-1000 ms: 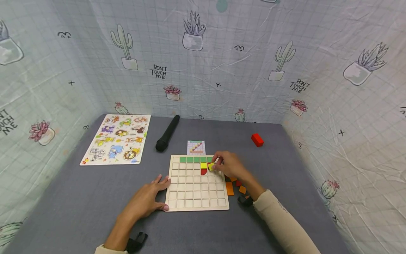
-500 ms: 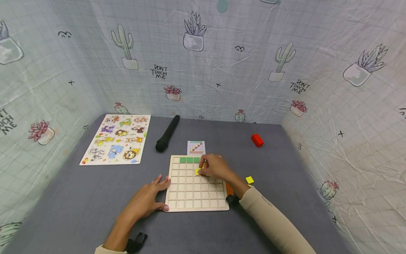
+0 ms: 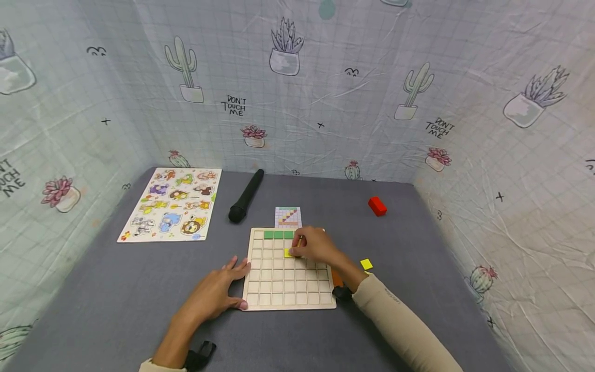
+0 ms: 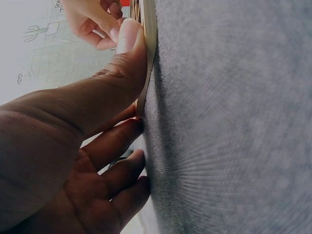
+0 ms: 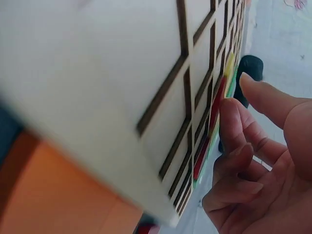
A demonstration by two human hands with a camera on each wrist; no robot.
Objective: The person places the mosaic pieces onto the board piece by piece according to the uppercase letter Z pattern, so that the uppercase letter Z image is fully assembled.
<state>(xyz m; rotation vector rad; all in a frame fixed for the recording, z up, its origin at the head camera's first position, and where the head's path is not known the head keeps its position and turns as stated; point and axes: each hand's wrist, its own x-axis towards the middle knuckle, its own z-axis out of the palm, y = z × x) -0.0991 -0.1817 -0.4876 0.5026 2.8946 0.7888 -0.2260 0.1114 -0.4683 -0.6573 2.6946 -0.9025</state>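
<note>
A square wooden board with a grid of shallow cells lies on the table. Along its far row sit green square tiles. My right hand is over the upper part of the grid, fingertips right at a yellow square tile that lies in a cell. In the right wrist view, red tiles show in the cells beside the fingers, and the thumb and index finger stand apart. My left hand rests along the board's left edge, thumb on the near corner and fingers spread.
Beyond the board is a small pattern card. A black microphone and an animal puzzle board lie at the back left, a red block at the back right. Right of the board are a loose yellow tile and an orange piece.
My right hand has moved left and slightly nearer with a yellow tile, now lying in a cell at its fingertips. The left hand has stayed at the board's edge.
</note>
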